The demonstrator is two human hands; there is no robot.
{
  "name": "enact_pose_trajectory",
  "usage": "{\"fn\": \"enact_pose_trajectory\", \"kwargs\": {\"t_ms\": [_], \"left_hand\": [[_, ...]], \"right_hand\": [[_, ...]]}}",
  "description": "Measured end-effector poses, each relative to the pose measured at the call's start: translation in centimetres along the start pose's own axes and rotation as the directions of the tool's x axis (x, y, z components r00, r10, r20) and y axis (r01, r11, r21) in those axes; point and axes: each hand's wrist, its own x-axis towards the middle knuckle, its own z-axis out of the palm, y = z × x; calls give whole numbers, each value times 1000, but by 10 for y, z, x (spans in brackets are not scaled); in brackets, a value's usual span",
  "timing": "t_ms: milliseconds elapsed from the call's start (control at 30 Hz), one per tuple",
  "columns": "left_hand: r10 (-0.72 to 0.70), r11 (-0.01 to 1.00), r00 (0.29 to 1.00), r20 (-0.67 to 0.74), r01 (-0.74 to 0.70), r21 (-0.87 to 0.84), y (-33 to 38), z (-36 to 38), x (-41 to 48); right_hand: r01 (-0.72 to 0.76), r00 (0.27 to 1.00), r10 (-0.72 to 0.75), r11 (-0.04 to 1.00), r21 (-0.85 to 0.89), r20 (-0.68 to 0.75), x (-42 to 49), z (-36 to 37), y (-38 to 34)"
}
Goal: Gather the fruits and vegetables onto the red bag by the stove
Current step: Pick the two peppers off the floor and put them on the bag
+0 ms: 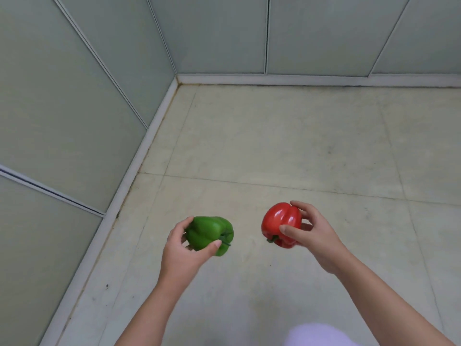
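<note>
My left hand (183, 248) grips a green bell pepper (208, 233), with the stem pointing right and my thumb over its lower front. In my right hand (315, 233) sits a glossy red bell pepper (280, 222), fingers behind it and thumb across its front. Both peppers are held in the air above a pale counter surface (287, 146). Neither the red bag nor the stove is in view.
The counter meets pale green wall panels (74, 108) in a corner at the upper left, with a white trim strip (139, 156) along the joint. A pale lilac piece of clothing (319, 335) shows at the bottom edge.
</note>
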Motion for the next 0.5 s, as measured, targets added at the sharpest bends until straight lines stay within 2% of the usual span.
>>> {"fn": "enact_pose_trajectory", "kwargs": {"t_ms": [267, 500], "left_hand": [[95, 995, 995, 42, -94, -31, 96, -6, 17], [107, 994, 993, -42, -108, -31, 195, -15, -6]], "right_hand": [[125, 987, -104, 976, 180, -120, -15, -6, -85], [162, 970, -103, 949, 271, -220, -58, -8, -172]]}}
